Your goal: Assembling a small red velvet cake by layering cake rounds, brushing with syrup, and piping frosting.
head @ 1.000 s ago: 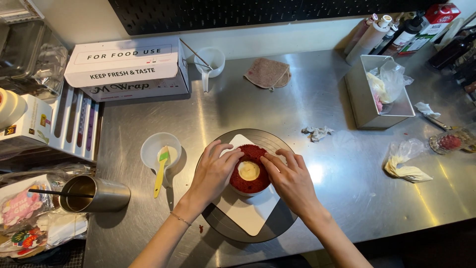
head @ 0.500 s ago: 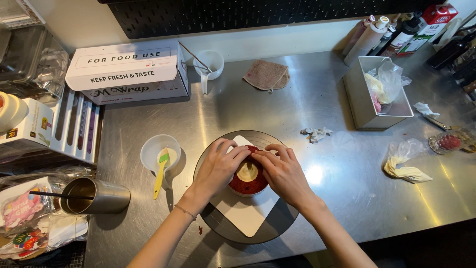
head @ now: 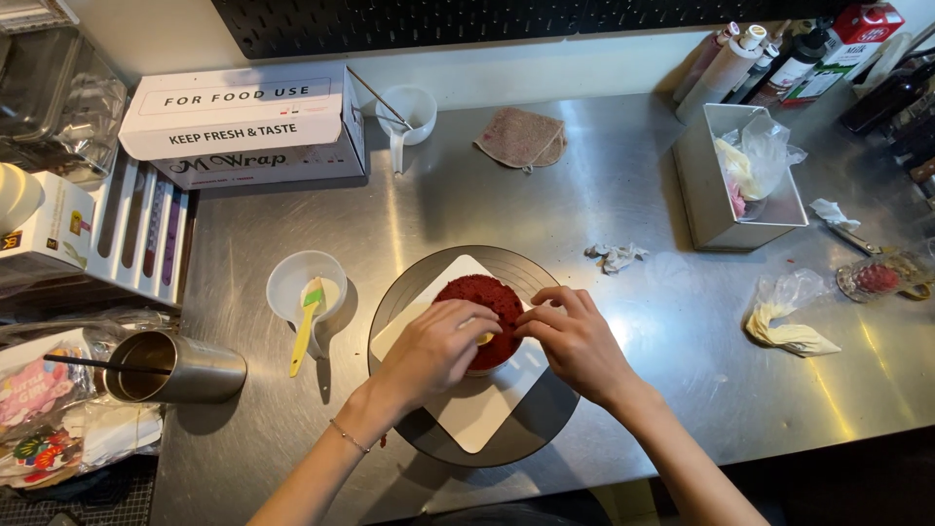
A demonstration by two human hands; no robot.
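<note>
Both hands on the red cake, centre of the steel counter, sitting on a white square board atop a round dark turntable. Left hand curled over the cake's near-left edge, right hand with fingers bent and pinched at its right edge; grip itself hard to tell. White cup with brush just left, metal cup farther left.

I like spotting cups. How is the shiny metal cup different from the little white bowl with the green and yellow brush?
The shiny steel cup lies tipped on its side, while the small round white bowl sits upright. The cup holds a thin dark stick; the bowl holds a green-and-yellow brush. Cup is metal grey; bowl is white. Both sit on the steel counter, left of the hands.
</note>
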